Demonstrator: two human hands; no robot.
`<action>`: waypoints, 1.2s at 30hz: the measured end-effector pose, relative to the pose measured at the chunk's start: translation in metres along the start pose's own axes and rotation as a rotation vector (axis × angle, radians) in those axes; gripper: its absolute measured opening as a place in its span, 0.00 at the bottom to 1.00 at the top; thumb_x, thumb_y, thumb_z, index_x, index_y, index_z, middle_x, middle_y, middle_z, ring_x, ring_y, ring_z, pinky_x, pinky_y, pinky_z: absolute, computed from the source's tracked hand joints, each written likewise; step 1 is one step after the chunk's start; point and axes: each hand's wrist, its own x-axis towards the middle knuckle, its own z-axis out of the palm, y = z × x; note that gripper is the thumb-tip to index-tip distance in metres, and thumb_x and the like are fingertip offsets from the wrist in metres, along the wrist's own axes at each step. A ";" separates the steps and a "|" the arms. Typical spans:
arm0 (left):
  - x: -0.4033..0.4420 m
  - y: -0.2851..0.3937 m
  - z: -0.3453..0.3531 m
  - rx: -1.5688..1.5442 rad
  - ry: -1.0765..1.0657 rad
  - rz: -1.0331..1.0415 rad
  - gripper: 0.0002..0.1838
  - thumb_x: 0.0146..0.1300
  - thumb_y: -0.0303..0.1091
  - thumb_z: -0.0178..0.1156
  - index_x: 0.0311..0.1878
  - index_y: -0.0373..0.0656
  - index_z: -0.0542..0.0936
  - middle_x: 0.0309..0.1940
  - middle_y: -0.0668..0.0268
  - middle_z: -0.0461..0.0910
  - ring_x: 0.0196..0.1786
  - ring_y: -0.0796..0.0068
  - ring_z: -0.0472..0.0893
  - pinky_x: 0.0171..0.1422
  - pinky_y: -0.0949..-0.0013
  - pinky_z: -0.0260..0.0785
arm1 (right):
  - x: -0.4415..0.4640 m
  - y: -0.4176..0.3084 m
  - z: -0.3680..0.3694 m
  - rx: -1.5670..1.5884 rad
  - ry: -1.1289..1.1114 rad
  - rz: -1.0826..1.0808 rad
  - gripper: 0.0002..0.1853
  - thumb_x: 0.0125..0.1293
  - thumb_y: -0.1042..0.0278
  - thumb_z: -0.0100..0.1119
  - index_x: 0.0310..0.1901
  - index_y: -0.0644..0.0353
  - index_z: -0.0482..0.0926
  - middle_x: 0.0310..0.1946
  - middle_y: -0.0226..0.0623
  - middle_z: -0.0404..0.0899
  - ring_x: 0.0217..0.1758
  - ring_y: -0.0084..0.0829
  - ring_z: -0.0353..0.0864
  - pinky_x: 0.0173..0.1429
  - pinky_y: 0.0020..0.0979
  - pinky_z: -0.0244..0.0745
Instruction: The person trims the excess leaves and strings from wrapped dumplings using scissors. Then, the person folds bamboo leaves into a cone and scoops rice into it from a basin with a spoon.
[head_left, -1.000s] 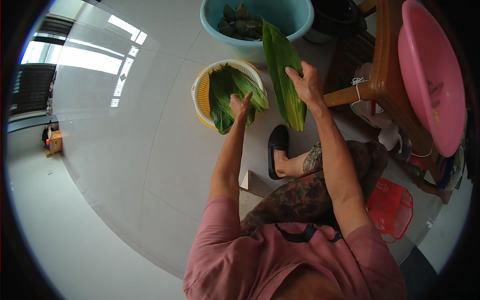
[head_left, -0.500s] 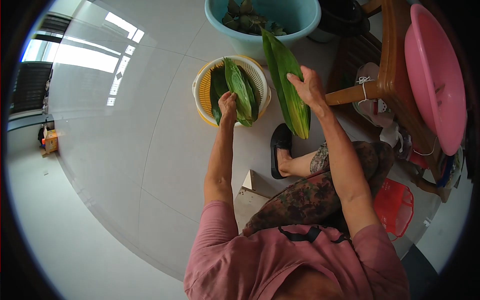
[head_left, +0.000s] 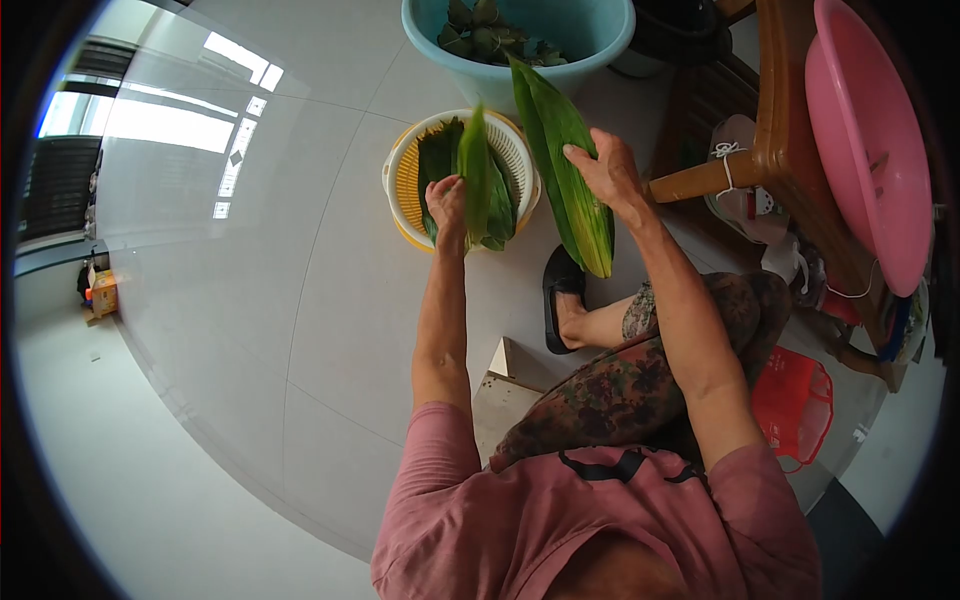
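Observation:
My left hand (head_left: 447,203) pinches one long green leaf (head_left: 475,165) by its edge, above a white and yellow basket (head_left: 404,190). The lifted leaf is slightly blurred. More dark green leaves (head_left: 437,160) lie inside the basket. To the right, my right hand (head_left: 608,175) is closed on a bundle of broad green leaves (head_left: 562,150), thumb on top. Yellow streaks mark the bundle's lower end. How many leaves it holds, I cannot tell.
A light blue tub (head_left: 470,72) holding several leaf-wrapped bundles (head_left: 485,35) stands beyond the basket. On the right are a wooden chair (head_left: 780,130), a pink basin (head_left: 865,150) and a red bag (head_left: 790,400). A black shoe (head_left: 557,300) is on my foot near the basket.
My left hand has raised a leaf off the pile in the basket and turned it more upright. The right hand still holds its bundle, nearly in the same place.

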 end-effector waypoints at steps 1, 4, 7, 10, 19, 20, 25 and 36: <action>0.000 0.013 -0.004 -0.232 -0.064 -0.206 0.06 0.56 0.27 0.60 0.37 0.38 0.79 0.36 0.65 0.77 0.37 0.72 0.77 0.42 0.72 0.71 | 0.003 0.007 0.003 0.086 -0.006 0.027 0.12 0.59 0.65 0.57 0.39 0.67 0.76 0.28 0.47 0.79 0.33 0.39 0.81 0.39 0.35 0.72; -0.014 0.058 -0.028 -0.412 -0.077 -0.209 0.11 0.59 0.27 0.58 0.44 0.36 0.73 0.39 0.63 0.77 0.42 0.73 0.77 0.49 0.73 0.71 | 0.007 0.011 0.004 0.154 -0.002 0.065 0.13 0.59 0.65 0.57 0.40 0.67 0.76 0.29 0.43 0.80 0.33 0.34 0.81 0.39 0.33 0.73; -0.043 0.106 -0.054 -0.493 -0.069 -0.128 0.10 0.60 0.23 0.55 0.45 0.37 0.70 0.39 0.59 0.78 0.41 0.70 0.79 0.47 0.70 0.74 | 0.003 0.001 0.000 0.136 0.002 0.059 0.14 0.58 0.65 0.58 0.40 0.67 0.76 0.29 0.43 0.80 0.32 0.32 0.81 0.38 0.32 0.73; -0.097 0.181 -0.057 -0.491 -0.215 -0.166 0.11 0.61 0.22 0.54 0.47 0.35 0.71 0.42 0.58 0.78 0.42 0.70 0.79 0.48 0.71 0.74 | 0.002 0.000 0.010 0.197 -0.046 0.045 0.14 0.58 0.66 0.59 0.41 0.68 0.77 0.29 0.42 0.81 0.32 0.29 0.81 0.38 0.31 0.73; -0.175 0.206 0.043 -0.541 -0.367 -0.206 0.11 0.59 0.25 0.59 0.45 0.34 0.75 0.31 0.63 0.82 0.33 0.82 0.79 0.39 0.80 0.71 | -0.016 -0.022 0.010 0.684 -0.443 0.212 0.18 0.63 0.55 0.54 0.43 0.62 0.78 0.35 0.29 0.78 0.37 0.20 0.75 0.41 0.22 0.72; -0.177 0.204 0.046 -0.505 -0.333 -0.192 0.10 0.59 0.25 0.60 0.44 0.34 0.75 0.31 0.64 0.82 0.32 0.81 0.79 0.39 0.80 0.71 | -0.018 -0.018 0.014 0.708 -0.441 0.168 0.20 0.63 0.53 0.54 0.44 0.63 0.78 0.37 0.29 0.78 0.39 0.20 0.75 0.43 0.22 0.72; -0.178 0.198 0.050 -0.415 -0.215 -0.147 0.09 0.58 0.26 0.61 0.40 0.35 0.75 0.30 0.64 0.82 0.31 0.83 0.78 0.37 0.81 0.69 | -0.026 -0.043 0.003 1.143 -0.454 0.421 0.22 0.62 0.51 0.57 0.48 0.64 0.76 0.41 0.31 0.77 0.45 0.22 0.74 0.51 0.24 0.70; -0.175 0.224 0.024 0.053 -0.117 0.247 0.10 0.57 0.25 0.62 0.42 0.34 0.79 0.34 0.64 0.81 0.35 0.79 0.78 0.44 0.75 0.72 | -0.013 -0.022 -0.001 0.783 -0.327 0.073 0.13 0.65 0.69 0.54 0.48 0.67 0.75 0.39 0.33 0.79 0.40 0.22 0.77 0.46 0.25 0.74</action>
